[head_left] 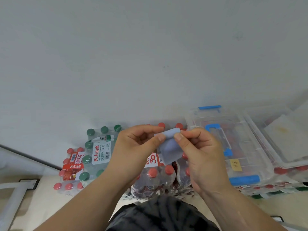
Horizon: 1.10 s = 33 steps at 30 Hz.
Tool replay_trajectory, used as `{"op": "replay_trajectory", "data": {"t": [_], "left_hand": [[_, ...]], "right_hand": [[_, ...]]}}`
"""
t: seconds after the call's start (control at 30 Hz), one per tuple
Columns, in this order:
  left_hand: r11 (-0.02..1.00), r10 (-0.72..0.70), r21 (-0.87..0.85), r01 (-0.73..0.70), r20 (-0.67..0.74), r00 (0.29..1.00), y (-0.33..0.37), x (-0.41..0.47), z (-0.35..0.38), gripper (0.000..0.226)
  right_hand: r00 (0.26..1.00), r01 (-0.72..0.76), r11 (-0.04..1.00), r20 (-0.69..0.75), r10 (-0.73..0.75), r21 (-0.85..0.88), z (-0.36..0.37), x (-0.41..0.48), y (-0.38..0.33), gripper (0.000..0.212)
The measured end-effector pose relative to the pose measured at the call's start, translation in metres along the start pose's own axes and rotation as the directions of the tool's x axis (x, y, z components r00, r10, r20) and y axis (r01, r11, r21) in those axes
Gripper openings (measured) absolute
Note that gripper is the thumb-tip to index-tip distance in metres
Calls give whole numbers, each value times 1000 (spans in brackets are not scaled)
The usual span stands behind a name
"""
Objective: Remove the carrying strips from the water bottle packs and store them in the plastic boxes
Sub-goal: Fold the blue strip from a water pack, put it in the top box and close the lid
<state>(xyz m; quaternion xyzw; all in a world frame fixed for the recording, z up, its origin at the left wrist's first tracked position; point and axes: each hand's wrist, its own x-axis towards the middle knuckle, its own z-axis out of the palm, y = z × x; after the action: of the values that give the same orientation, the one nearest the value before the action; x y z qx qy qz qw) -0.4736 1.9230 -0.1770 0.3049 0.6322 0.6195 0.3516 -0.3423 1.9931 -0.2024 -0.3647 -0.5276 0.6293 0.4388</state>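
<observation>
A pale blue carrying strip [170,149] hangs folded between both my hands, above the packs. My left hand [133,147] pinches its upper left edge between thumb and forefinger. My right hand [200,150] pinches its top right fold the same way. Below lie shrink-wrapped water bottle packs: a green-capped pack [96,154] at the left and red-capped packs [155,177] under my hands. A clear plastic box [233,140] with blue latches and handle rests on stacked packs to the right, its lid closed.
A second clear plastic box [286,139] sits at the far right, partly cut off. Another red-capped pack [71,169] lies at the far left on the floor. A white wall rises right behind the packs. My dark-clothed knee [160,214] fills the bottom centre.
</observation>
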Motion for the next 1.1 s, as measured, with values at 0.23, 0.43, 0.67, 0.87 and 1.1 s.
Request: {"op": "replay_trajectory", "data": {"t": [0.23, 0.43, 0.67, 0.87, 1.1], "left_hand": [[999, -27, -21, 27, -17, 999, 2, 1, 0, 16], [1000, 2, -17, -2, -5, 1000, 3, 4, 1, 33], [999, -5, -38, 4, -22, 1000, 3, 6, 8, 17], [1000, -1, 7, 1, -24, 1000, 7, 9, 13, 17], [1000, 14, 3, -14, -3, 1000, 7, 13, 18, 23]], "right_hand": [[999, 23, 999, 47, -22, -26, 2, -1, 0, 4], [1000, 3, 992, 16, -1, -129, 0, 1, -3, 15], [1000, -21, 993, 15, 23, -118, -8, 5, -9, 17], [996, -87, 996, 23, 88, -28, -11, 9, -17, 23], [996, -93, 994, -3, 93, -63, -16, 18, -14, 9]]}}
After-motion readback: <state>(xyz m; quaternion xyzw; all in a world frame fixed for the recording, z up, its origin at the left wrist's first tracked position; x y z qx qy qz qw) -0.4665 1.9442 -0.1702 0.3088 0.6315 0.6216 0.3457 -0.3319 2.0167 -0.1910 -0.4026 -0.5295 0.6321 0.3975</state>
